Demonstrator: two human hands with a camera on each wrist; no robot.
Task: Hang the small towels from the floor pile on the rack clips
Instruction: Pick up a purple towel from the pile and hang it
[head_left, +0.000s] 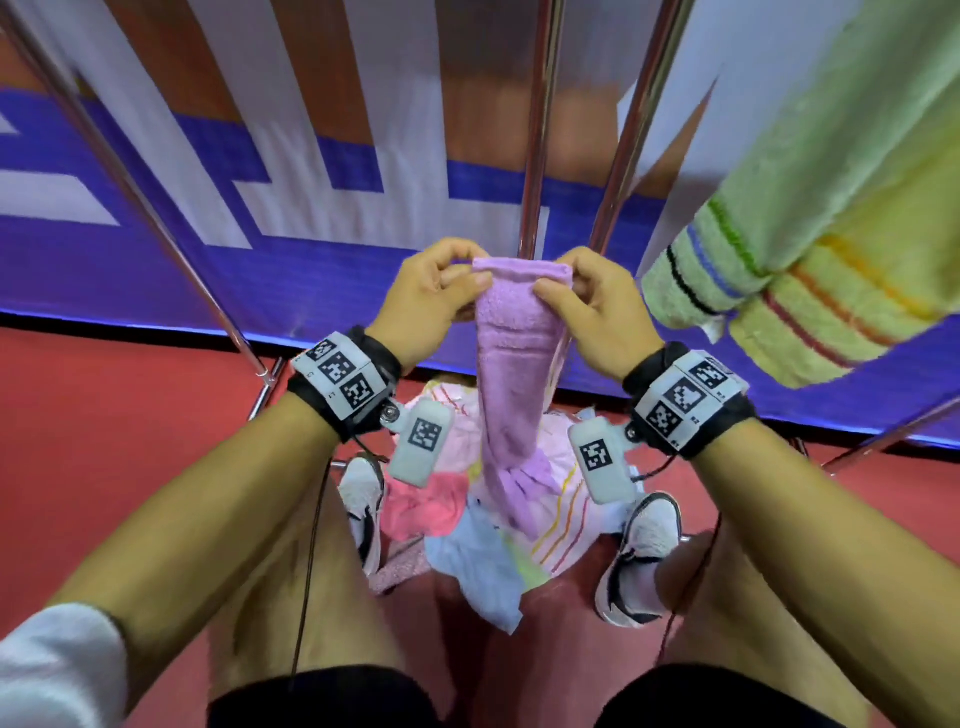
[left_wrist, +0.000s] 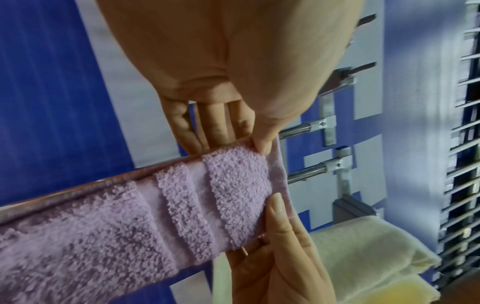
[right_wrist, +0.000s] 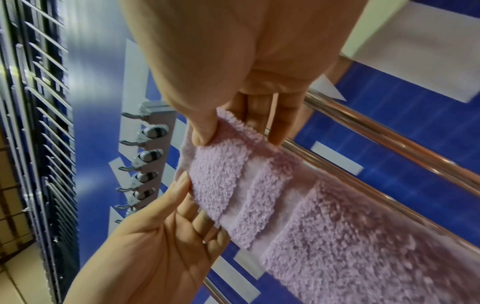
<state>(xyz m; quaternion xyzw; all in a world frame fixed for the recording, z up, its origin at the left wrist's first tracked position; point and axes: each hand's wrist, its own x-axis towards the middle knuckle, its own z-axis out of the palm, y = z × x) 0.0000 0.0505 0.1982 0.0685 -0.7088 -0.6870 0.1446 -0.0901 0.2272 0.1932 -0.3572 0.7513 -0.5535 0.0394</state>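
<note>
Towel (head_left: 511, 364), lilac, top edge pinched by L hand (head_left: 426, 301) & R hand (head_left: 597, 306). Pile (head_left: 483, 525) on red floor (head_left: 130, 405) at 6; blue/white banner (head_left: 156, 260) at 12.

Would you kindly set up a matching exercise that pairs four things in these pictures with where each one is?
Things:
1. purple towel
2. striped green towel
3. pink towel
4. left hand

Places:
A. hanging at the upper right
B. in the floor pile between the shoes
C. held up by its top edge in both hands
D. pinching the top left corner of the held towel

Pairs: 1-C, 2-A, 3-B, 4-D
</note>
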